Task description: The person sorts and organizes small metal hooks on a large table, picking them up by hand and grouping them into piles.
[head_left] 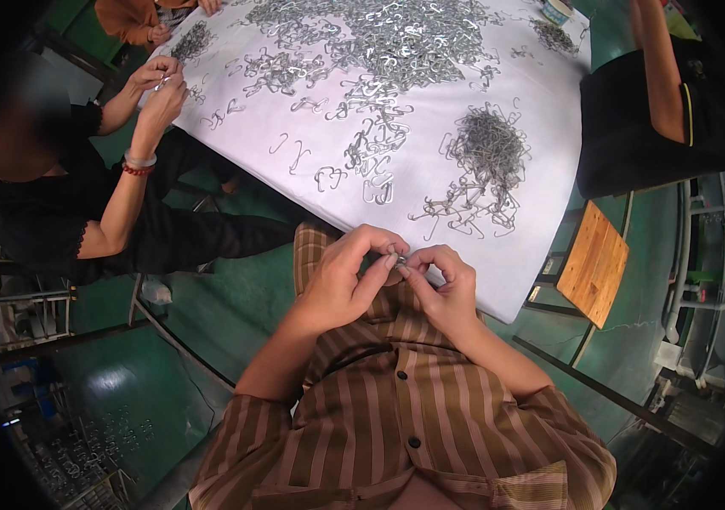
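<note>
My left hand (347,270) and my right hand (440,280) meet just below the near edge of the white table (430,161), fingertips pinched together on a small metal wire clip (400,256). The clip is mostly hidden by my fingers. A dense pile of bent metal wire hooks (488,151) lies on the table just beyond my right hand, with loose hooks (378,161) scattered ahead of my left hand. A larger spread of hooks (379,42) covers the far side of the table.
A person in black (82,212) sits at the left, hands (158,85) working on a hook at the table edge. Another person (660,93) sits at the right. A wooden stool (592,263) stands right of me. The floor is green.
</note>
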{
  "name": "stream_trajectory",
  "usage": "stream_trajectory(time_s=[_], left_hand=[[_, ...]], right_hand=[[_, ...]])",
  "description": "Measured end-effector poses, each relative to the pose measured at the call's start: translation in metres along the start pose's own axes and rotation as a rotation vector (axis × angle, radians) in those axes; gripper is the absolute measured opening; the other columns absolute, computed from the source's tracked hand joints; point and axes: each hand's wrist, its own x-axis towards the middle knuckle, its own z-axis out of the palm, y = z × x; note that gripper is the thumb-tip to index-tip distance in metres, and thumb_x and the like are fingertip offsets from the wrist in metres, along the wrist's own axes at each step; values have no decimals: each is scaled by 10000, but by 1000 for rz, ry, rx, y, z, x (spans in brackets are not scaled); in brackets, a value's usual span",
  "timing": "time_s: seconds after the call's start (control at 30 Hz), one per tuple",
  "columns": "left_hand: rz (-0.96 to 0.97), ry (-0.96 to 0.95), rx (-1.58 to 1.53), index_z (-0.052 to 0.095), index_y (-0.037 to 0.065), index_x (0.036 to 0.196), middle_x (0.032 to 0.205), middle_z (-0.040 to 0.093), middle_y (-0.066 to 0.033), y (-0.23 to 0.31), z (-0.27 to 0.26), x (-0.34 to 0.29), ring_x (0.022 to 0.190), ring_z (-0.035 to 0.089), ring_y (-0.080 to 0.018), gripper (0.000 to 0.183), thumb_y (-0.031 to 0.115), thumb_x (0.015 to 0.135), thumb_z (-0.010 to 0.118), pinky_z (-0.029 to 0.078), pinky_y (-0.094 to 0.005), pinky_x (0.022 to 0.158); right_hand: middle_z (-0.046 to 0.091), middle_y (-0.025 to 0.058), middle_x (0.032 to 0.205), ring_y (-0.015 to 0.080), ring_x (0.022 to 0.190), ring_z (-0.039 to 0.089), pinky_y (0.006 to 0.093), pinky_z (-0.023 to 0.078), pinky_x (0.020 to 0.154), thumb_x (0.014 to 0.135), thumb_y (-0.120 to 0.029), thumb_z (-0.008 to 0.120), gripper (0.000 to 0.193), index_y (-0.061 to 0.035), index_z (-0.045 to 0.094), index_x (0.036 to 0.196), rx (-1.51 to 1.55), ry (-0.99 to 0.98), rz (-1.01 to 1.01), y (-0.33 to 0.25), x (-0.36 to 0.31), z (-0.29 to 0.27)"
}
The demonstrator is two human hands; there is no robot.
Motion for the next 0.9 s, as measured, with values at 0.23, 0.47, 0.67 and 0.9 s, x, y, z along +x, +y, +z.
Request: stream_trajectory(time_s=[0.23,0.47,0.67,0.9], left_hand=[[26,34,-110,458,-14,1046,992,622,-120,-9,7,-12,847,571,-146,132,-50,919,463,463,-284,781],[36,54,-38,449,6,970,977,611,-133,-6,0,-15,854,560,-155,101,-65,902,473,456,-281,785],[-16,118,-37,452,7,970,950,602,-132,-4,-2,-20,852,567,-156,92,-53,905,477,458,-282,795],[-19,184,-83,455,3,999,963,598,-120,-12,-6,-24,877,564,-133,74,-28,933,456,461,-280,809]], right_hand=[[622,78,778,246,727,562,333,414,704,708,-63,745,152,-39,647,821,-6,-132,-257,9,18,-10],[601,96,795,277,770,536,362,421,717,722,-174,769,258,-27,695,922,-495,-52,-266,50,66,13],[607,129,781,321,788,560,406,431,727,720,-197,752,227,-14,677,830,-746,-114,-305,57,93,41],[632,149,779,316,773,604,397,485,708,753,-67,596,93,-11,661,717,-947,-283,-311,65,99,41]])
